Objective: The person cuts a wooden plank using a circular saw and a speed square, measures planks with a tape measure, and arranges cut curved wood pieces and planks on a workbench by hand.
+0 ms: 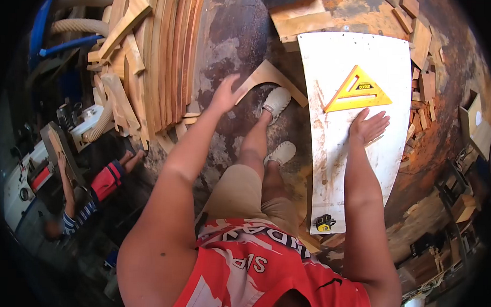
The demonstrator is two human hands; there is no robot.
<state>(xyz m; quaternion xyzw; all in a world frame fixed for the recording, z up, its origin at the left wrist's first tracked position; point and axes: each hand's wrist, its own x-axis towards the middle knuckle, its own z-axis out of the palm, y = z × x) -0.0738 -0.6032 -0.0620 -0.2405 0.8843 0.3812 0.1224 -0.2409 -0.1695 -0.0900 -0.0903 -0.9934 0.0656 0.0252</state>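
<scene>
My left hand (224, 94) reaches out over the floor with its fingers stretched and apart. Its thumb side is at the near end of a wooden piece with a curved cutout (265, 72); whether they touch I cannot tell. That piece is by my shoe. On the right, my right hand (369, 127) is spread open over a long white board (331, 162). Just beyond its fingertips lies a yellow triangular speed square (358, 92). A black and yellow tape measure (324, 223) sits at the board's near end.
Long curved planks (170, 53) are stacked at left, with cut wood pieces (128, 19) beside them. Wood offcuts (423, 84) pile up beyond the board's right edge. A person (84, 202) works at a machine (31, 173) far left. My shoes (280, 153) stand between planks and board.
</scene>
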